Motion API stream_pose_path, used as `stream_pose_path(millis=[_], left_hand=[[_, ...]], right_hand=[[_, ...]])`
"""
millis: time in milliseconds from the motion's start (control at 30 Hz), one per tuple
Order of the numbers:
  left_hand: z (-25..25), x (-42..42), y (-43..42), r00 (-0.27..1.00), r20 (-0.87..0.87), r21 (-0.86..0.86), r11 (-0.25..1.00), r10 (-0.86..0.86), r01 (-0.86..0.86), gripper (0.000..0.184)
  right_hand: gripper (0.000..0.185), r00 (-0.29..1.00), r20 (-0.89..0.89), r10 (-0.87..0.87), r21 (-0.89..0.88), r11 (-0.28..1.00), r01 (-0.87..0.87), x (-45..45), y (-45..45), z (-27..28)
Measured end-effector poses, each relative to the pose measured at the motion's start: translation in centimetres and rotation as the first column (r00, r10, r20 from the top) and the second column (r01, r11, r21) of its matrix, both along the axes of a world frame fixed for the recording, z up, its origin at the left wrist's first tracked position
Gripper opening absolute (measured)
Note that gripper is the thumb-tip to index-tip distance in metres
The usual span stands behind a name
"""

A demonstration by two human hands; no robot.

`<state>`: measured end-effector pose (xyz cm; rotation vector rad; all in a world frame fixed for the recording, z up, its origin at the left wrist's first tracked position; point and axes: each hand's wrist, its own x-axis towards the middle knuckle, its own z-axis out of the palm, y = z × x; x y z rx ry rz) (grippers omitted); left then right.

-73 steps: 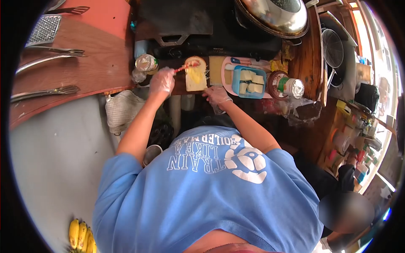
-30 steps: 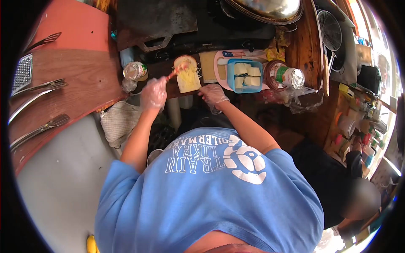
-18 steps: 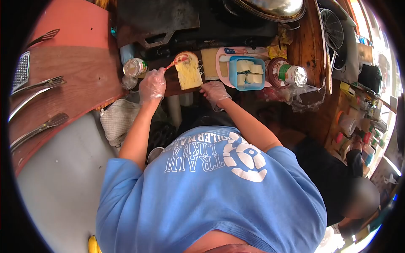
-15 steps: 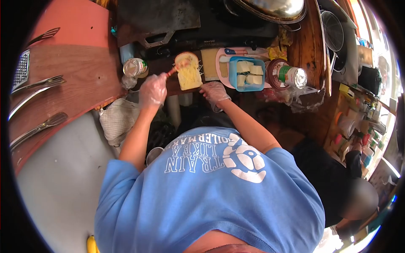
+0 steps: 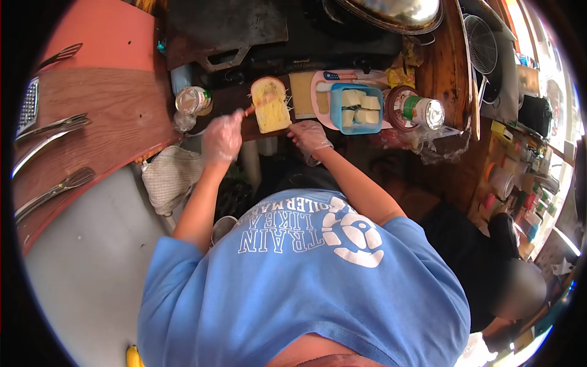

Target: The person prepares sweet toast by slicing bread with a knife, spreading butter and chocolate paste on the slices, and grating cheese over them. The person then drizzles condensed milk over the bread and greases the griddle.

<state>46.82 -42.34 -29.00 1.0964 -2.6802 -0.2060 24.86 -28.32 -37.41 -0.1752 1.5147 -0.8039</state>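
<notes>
My gloved left hand [image 5: 222,137] is closed round a red-handled spreader [image 5: 249,111], its blurred head lying on a bread slice [image 5: 271,116]. Yellow spread coats the slice, and pale shreds stick out from beneath its edges. At the lower right corner of the bread, my gloved right hand [image 5: 310,136] pinches with its fingertips. Right of the bread, a blue tub [image 5: 356,129] holds several pale blocks [image 5: 351,98]. It sits on a pink cutting board [image 5: 321,101] with a blue-handled knife [image 5: 331,76] behind it.
A jar [image 5: 193,100] stands left of the bread; a larger labelled jar [image 5: 422,112] is at the right. Behind lie a black stove [image 5: 299,46] and a large lidded pan [image 5: 397,12]. Tongs [image 5: 55,125] rest on the left table. Another person [image 5: 465,257] is at the right.
My left hand and the spreader have moved slightly down over the bread. The right hand stays at the bread's corner. The whole view has shifted a little.
</notes>
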Motion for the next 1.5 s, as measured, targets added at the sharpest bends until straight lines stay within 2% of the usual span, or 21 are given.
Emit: stream_pose_path(millis=[100,233,367,433,500,533,633,667,700,800,833,933,967,1067,1100,1133,1200,1233,1300,1367,1500], left_hand=[[-0.3,1.8,3.2,0.993,-0.097,0.131,0.988,-0.067,0.079,0.012],[-2.2,0.5,0.3,0.997,0.055,-0.021,0.999,0.045,-0.044,0.009],[-1.2,-2.0,-1.7,0.991,0.001,-0.101,0.986,0.133,-0.132,0.012],[-0.8,-1.2,-0.5,0.988,-0.061,-0.046,0.988,0.144,-0.146,0.012],[-1.3,0.6,1.5,1.000,-0.028,0.153,0.988,-0.014,0.018,0.012],[-1.0,0.8,2.8,0.997,-0.080,0.204,0.979,-0.003,0.019,0.011],[-1.4,0.8,3.7,0.994,-0.006,0.147,0.983,0.110,-0.107,0.012],[-1.0,0.9,3.0,0.987,0.019,0.098,0.982,0.160,-0.161,0.015],[-0.3,0.9,2.2,0.987,0.009,0.078,0.984,0.162,-0.162,0.015],[4.1,-0.5,-0.7,0.893,-0.361,0.050,0.962,0.268,-0.268,0.020],[6.4,-1.6,-1.8,0.825,-0.371,0.202,0.904,0.427,-0.377,0.020],[9.7,-4.2,-9.7,0.890,-0.150,0.077,0.903,0.430,-0.423,0.021],[10.0,-5.6,-12.7,0.913,-0.016,0.042,0.913,0.407,-0.407,0.023],[9.1,-11.8,-20.1,0.858,0.160,0.200,0.835,0.488,-0.513,0.029],[8.3,-13.3,-21.1,0.839,0.196,0.243,0.804,0.508,-0.543,0.031],[11.6,-14.9,-18.4,0.818,0.242,0.285,0.768,0.521,-0.573,0.032],[13.0,-12.8,-15.3,0.833,0.289,0.265,0.797,0.471,-0.543,0.032],[13.4,-12.2,-15.1,0.844,0.332,0.245,0.826,0.421,-0.508,0.032],[12.5,-11.0,-17.0,0.786,0.359,0.133,0.806,0.503,-0.576,0.032],[13.4,-12.6,-18.0,0.798,0.223,0.087,0.804,0.560,-0.588,0.029],[11.3,-16.1,-18.7,0.906,0.241,-0.026,0.936,0.348,-0.352,0.028]], right_hand=[[0.025,0.999,-0.031,0.026,-0.023,0.999,-0.027,-0.1,0.0,0.2],[0.025,1.000,-0.003,-0.008,0.028,1.000,0.008,0.1,-0.1,0.0],[0.024,1.000,-0.002,-0.009,0.012,1.000,0.009,0.0,0.0,0.3],[0.023,1.000,0.015,-0.023,0.001,1.000,0.023,0.0,0.0,0.2],[0.021,1.000,0.024,0.012,-0.017,1.000,-0.012,-0.3,0.0,0.2],[0.021,1.000,0.023,0.010,-0.018,1.000,-0.009,-0.5,0.0,0.4],[0.018,0.999,0.029,0.019,0.007,1.000,-0.020,-0.8,0.6,0.9],[0.018,0.872,-0.304,0.383,-0.118,0.893,-0.434,-1.4,1.0,0.3],[0.022,0.522,-0.630,0.576,-0.083,0.618,-0.781,-2.2,1.0,-0.2],[0.034,0.512,-0.653,0.558,-0.126,0.586,-0.800,-3.5,2.3,1.1],[0.034,0.508,-0.668,0.543,-0.132,0.586,-0.800,-3.8,2.7,2.0],[0.038,0.570,-0.592,0.570,-0.108,0.645,-0.757,-4.5,3.8,3.9],[0.021,0.683,-0.526,0.507,-0.163,0.728,-0.666,-4.5,4.5,3.6],[0.024,0.858,-0.335,0.390,-0.173,0.870,-0.463,-4.5,5.7,3.4],[0.025,0.913,-0.214,0.346,-0.122,0.918,-0.377,-4.6,6.1,3.5],[0.025,0.914,-0.215,0.344,-0.122,0.919,-0.375,-4.8,6.3,4.0],[0.027,0.997,-0.020,0.079,0.011,0.997,-0.079,-4.7,6.7,5.7],[0.027,0.997,-0.020,0.075,0.005,0.997,-0.075,-5.1,7.1,6.2],[0.027,1.000,-0.009,0.021,0.037,0.999,-0.021,-5.2,7.8,6.6],[0.028,0.999,0.037,-0.020,0.070,0.997,0.018,-5.1,8.7,5.5],[0.030,0.999,0.033,-0.005,0.069,0.998,0.003,-5.5,8.9,5.6]])
